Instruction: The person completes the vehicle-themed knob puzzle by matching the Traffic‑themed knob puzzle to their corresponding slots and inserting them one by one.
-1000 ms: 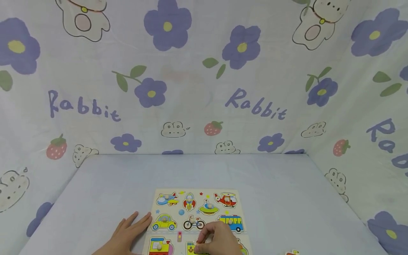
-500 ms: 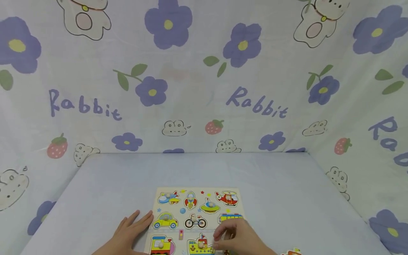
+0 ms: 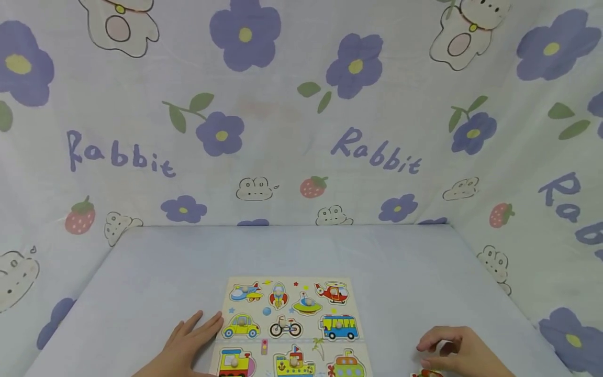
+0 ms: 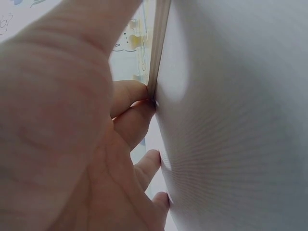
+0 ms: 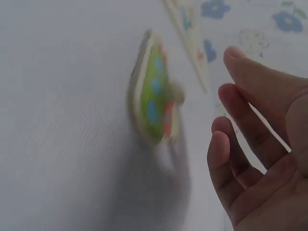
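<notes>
A wooden peg puzzle board (image 3: 264, 343) lies flat, with pictures of vehicles and small round knobs on several pieces. Against its left edge rests my left hand (image 3: 183, 345), fingers spread and fingertips touching the board's side; the left wrist view shows the fingers (image 4: 132, 120) by the edge. My right hand (image 3: 464, 353) hovers right of the board, thumb and fingers apart, holding nothing. Close below it lies a loose submarine puzzle piece (image 3: 426, 373), green with blue dots and a knob, blurred in the right wrist view (image 5: 155, 91). The submarine picture (image 3: 346, 366) on the board shows no knob.
A pale cloth covers the table (image 3: 292, 251). Behind it hangs a backdrop (image 3: 282, 157) printed with flowers, rabbits and strawberries, and similar cloth rises at both sides. The ship piece (image 3: 294, 364) sits in the board's front row.
My right hand has let go of the ship piece's knob and moved right, off the board, to above the loose submarine piece. The left hand stays at the board's edge.
</notes>
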`<state>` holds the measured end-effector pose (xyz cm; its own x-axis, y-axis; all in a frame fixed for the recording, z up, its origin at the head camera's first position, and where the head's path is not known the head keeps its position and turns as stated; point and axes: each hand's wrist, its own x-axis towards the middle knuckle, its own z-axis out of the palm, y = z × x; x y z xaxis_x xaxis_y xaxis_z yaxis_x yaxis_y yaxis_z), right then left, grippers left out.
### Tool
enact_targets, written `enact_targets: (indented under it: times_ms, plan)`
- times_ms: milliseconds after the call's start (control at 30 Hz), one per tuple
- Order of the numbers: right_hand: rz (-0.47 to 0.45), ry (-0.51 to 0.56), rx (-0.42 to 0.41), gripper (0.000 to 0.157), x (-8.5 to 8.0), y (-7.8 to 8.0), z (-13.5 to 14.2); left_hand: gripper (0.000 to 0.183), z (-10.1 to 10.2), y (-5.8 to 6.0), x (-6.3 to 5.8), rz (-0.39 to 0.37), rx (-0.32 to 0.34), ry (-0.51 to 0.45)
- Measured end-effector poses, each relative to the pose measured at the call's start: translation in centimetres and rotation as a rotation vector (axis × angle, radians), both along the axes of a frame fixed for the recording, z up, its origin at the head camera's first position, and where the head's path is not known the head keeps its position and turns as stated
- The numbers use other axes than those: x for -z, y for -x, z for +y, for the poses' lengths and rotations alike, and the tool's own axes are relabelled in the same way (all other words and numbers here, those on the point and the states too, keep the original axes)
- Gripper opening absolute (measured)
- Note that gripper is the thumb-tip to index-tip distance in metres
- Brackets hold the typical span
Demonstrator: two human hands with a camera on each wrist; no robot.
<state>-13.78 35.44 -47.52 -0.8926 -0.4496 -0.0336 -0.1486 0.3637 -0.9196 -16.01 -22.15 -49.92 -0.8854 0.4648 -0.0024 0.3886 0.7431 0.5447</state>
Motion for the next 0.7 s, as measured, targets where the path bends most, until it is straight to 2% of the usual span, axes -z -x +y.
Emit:
enact_targets:
  times_ms: [200, 300, 400, 567, 700]
  plan:
    - [-0.188, 0.070, -0.036, 0.019, 1.0, -0.4, 2.4, 0.112, 0.1, 0.1, 0.0, -0.014, -0.007, -0.009]
    - [-0.234, 0.137, -0.083, 0.019, 1.5, -0.4, 3.0, 0.112, 0.1, 0.0, 0.2, -0.024, -0.014, -0.010]
    - [-0.239, 0.187, -0.113, 0.018, 1.9, -0.4, 3.1, 0.114, 0.1, 0.0, 0.4, -0.038, -0.026, -0.010]
    - [-0.269, 0.242, -0.101, 0.018, 2.1, -0.7, 2.6, 0.115, 0.2, 0.0, 0.2, -0.035, -0.032, -0.005]
    - [-0.245, 0.217, -0.094, 0.014, 1.9, -0.8, 2.1, 0.115, 0.2, 0.0, 0.1, -0.029, -0.032, 0.001]
